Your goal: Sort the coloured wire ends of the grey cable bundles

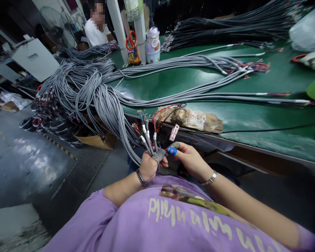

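Observation:
My left hand point(148, 165) is closed around a small bunch of grey cables point(147, 139), whose stripped ends fan upward with coloured wires showing. A grey finger cot covers one of its fingers. My right hand point(189, 159) is right beside it, fingers curled, with a blue finger cot point(172, 151) on one fingertip touching the base of the bunch. Both hands are in front of my purple shirt, just below the edge of the green table point(241, 115).
Thick bundles of grey cable point(94, 87) hang off the table's left end onto the floor. More cable runs point(199, 63) lie across the table. A cardboard piece point(199, 120) with a small pink tool point(174, 132) sits at the near edge. A seated person point(96, 29), a bottle point(152, 45) and scissors point(131, 40) are at the far end.

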{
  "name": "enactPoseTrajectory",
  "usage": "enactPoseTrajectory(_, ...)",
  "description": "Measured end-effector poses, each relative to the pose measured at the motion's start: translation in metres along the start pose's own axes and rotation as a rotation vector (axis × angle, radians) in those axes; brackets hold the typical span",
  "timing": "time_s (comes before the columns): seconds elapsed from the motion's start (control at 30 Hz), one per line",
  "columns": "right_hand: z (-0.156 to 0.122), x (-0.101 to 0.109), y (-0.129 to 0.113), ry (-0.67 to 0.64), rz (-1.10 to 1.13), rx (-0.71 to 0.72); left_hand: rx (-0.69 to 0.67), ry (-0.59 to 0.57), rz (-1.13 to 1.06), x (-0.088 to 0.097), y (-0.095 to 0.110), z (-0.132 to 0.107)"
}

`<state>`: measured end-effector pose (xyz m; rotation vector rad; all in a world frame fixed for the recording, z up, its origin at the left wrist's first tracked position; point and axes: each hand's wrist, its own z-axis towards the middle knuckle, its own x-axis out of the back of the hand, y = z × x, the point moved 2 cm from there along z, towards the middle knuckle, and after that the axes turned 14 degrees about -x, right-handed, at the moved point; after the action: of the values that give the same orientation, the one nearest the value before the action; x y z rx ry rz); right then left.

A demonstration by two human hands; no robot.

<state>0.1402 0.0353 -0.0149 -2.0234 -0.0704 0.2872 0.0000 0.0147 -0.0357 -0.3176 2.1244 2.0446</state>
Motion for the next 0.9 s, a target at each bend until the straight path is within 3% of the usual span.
enactPoseTrajectory(0.17,0.0,-0.004,0.003,-0.043,0.12,0.015,0.015,0.049,0.014,-0.002,0.004,0.002)
enactPoseTrajectory(0.33,0.006,-0.015,0.015,-0.118,0.257,-0.11,0.06,-0.182,0.101,-0.002,-0.001,-0.001)
enactPoseTrajectory(0.57,0.019,0.01,0.02,0.125,0.515,-0.155,0.081,-0.098,0.013,0.001,-0.002,-0.003)
enactPoseTrajectory(0.7,0.01,0.011,0.021,-0.069,0.421,-0.192,0.05,-0.044,0.008,-0.002,0.004,-0.001)
enactPoseTrajectory(0.9,-0.001,-0.009,0.011,-0.233,0.218,-0.067,0.037,-0.089,0.068,-0.001,-0.003,0.0)
